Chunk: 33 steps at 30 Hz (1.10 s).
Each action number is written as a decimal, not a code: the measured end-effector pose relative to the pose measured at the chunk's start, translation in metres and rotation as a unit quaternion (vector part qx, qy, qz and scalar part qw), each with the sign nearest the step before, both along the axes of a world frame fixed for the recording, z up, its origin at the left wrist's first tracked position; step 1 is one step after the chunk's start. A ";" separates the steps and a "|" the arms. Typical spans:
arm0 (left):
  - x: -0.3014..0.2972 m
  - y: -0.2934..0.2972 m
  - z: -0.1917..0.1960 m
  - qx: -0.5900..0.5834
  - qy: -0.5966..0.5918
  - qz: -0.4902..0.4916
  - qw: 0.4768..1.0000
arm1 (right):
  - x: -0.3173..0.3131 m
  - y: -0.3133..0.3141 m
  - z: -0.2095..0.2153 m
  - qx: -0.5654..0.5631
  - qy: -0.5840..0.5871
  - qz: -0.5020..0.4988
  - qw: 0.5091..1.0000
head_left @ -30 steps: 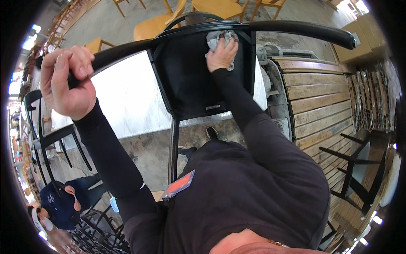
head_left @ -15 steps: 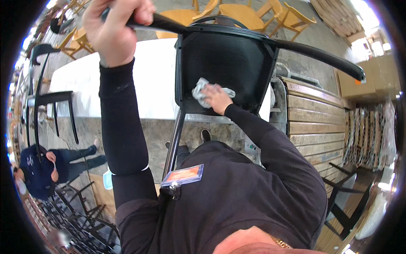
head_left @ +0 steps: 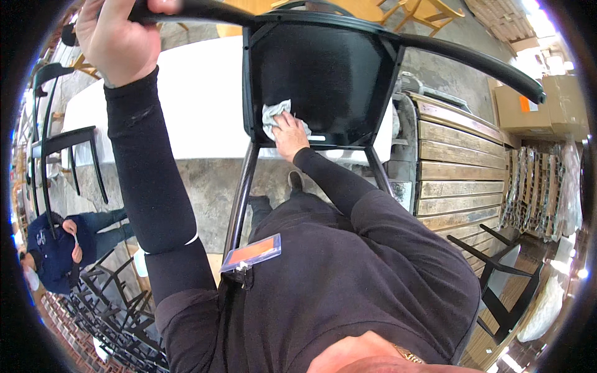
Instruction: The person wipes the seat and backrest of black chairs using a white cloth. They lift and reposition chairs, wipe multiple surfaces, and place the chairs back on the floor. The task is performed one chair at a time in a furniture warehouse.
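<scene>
A black chair (head_left: 329,81) is tipped so that the underside of its seat faces me, its legs sticking out to the sides and toward me. Around the far left leg my left hand (head_left: 121,40) is closed. A crumpled whitish cloth (head_left: 275,115) lies under the fingers of my right hand (head_left: 290,133), pressed against the near left part of the seat's underside. Beside that hand, a small white strip shows near the seat's near edge.
A white-covered table (head_left: 193,105) stands behind the chair. On the left are another black chair (head_left: 65,140) and a person in dark blue (head_left: 56,252). Wooden slats (head_left: 460,168), cardboard boxes (head_left: 528,112) and a black chair frame (head_left: 510,292) are at the right.
My right hand and the cloth have moved left across the underside. My left hand and the chair have shifted left, and the near right leg now shows more.
</scene>
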State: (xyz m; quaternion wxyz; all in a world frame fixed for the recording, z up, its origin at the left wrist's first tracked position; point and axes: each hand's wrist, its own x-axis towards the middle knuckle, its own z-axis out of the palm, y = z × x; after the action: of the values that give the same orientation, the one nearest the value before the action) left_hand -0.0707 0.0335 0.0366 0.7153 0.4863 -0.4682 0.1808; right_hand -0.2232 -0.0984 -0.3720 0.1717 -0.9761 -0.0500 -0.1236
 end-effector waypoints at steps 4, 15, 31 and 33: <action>0.005 0.006 0.008 0.054 -0.002 -0.072 0.996 | -0.023 -0.059 0.042 -0.084 0.117 0.062 0.988; 0.016 0.007 -0.004 0.011 -0.012 -0.011 1.000 | -0.011 -0.072 0.044 -0.096 0.274 -0.085 0.953; 0.051 0.040 -0.008 0.101 0.004 -0.093 0.991 | -0.015 -0.092 0.072 -0.139 0.375 -0.034 0.916; 0.051 0.040 -0.007 0.107 -0.007 -0.086 0.991 | -0.002 -0.031 0.064 -0.083 0.331 -0.055 0.938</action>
State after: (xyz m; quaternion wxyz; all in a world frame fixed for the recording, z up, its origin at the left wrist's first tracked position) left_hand -0.0199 0.0734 0.0296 0.6689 0.5168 -0.5296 0.0709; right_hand -0.2254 -0.1289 -0.3076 0.0901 -0.9738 0.0531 0.2017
